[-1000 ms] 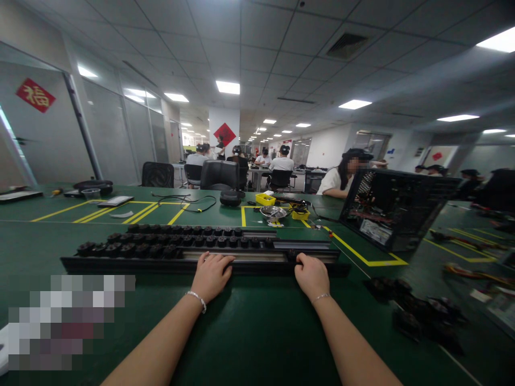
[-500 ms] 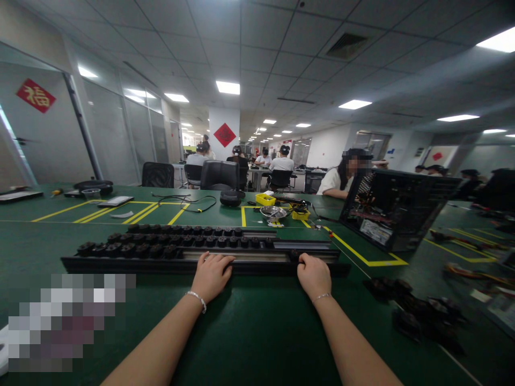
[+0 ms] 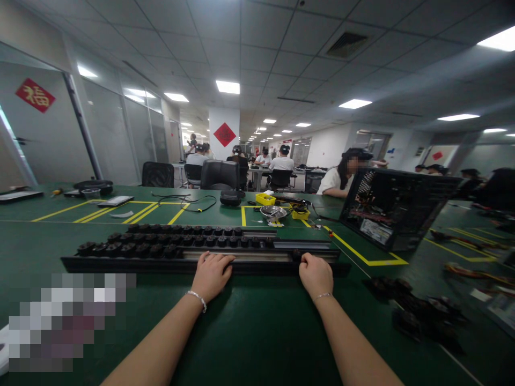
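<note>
Three long black rails lie side by side across the green table. My left hand (image 3: 212, 274) is at the near black rail (image 3: 249, 266), its fingers curled over the front edge. My right hand (image 3: 316, 274) is closed further along the same rail, thumb and fingers around a small black socket module (image 3: 296, 254) in the silver groove; the fingers partly hide it. A row of round black socket modules (image 3: 129, 250) fills the left end of this groove. More black modules (image 3: 209, 241) sit in the middle and far rails.
An open computer case (image 3: 396, 209) stands at the right, with a person (image 3: 333, 179) behind it. Past the rails are a metal bowl (image 3: 273, 213), a yellow tray (image 3: 265, 199) and black cables (image 3: 189, 200). Dark loose parts (image 3: 418, 305) lie at the right.
My right hand has shifted slightly to the right, and the small module by its fingers with it. My left hand and the rails have stayed in place.
</note>
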Tool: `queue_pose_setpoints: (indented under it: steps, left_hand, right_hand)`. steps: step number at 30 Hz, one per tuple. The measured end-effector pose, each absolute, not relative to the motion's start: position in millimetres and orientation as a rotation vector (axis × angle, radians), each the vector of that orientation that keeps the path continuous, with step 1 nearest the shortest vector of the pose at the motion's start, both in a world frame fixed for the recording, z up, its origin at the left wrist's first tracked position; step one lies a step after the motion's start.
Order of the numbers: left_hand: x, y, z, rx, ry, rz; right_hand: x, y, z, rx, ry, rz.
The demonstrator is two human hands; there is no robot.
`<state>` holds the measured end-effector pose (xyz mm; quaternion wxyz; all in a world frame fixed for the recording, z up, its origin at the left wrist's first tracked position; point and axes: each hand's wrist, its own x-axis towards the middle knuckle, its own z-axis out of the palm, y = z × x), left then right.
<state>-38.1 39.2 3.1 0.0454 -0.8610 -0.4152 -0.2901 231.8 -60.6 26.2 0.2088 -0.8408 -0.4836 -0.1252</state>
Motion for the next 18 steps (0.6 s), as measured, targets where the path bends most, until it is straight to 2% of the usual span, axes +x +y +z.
queue_pose_setpoints:
  steps: [12,18]
  left_hand:
    - [-39,37,6,-2.638,-1.275,-0.900]
    - [-38,39,3,-2.615,-1.262,-0.899]
  right_hand:
    - [232,-48,14,-2.151,-1.236,-0.317]
    - [228,-40,11,-2.211,-1.250,-0.222]
